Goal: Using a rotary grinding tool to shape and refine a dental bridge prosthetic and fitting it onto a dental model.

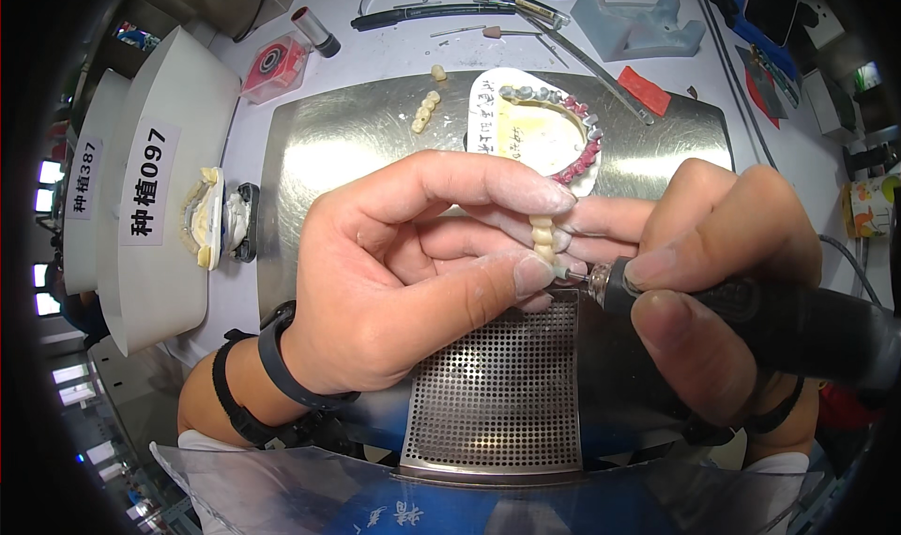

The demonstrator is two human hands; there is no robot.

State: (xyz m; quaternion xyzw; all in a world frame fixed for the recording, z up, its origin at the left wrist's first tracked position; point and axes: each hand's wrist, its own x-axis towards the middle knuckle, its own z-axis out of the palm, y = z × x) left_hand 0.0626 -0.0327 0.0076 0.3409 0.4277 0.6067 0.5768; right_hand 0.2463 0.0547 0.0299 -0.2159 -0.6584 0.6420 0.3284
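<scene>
My left hand (404, 263) pinches a cream-coloured dental bridge (542, 236) of several joined teeth between thumb and fingers. In my right hand (713, 272) is a black dental handpiece (798, 324), gripped like a pen. Its thin metal bur (574, 275) points left and meets or nearly meets the bridge's lower end beside my left thumb; exact contact cannot be made out. Fingers of my right hand reach behind the bridge and rest near the left fingertips. Just beyond the hands lies a dental arch model (540, 127) with silver and dark pink teeth on a white base.
Below my hands is a perforated metal grille (497, 385). Loose tooth pieces (426, 113) lie on the metal plate (310, 160). White trays (169, 188) and another dental model (216, 221) stand left. Pens (432, 14), a red sheet (644, 90) and a grey-blue holder (638, 23) sit behind.
</scene>
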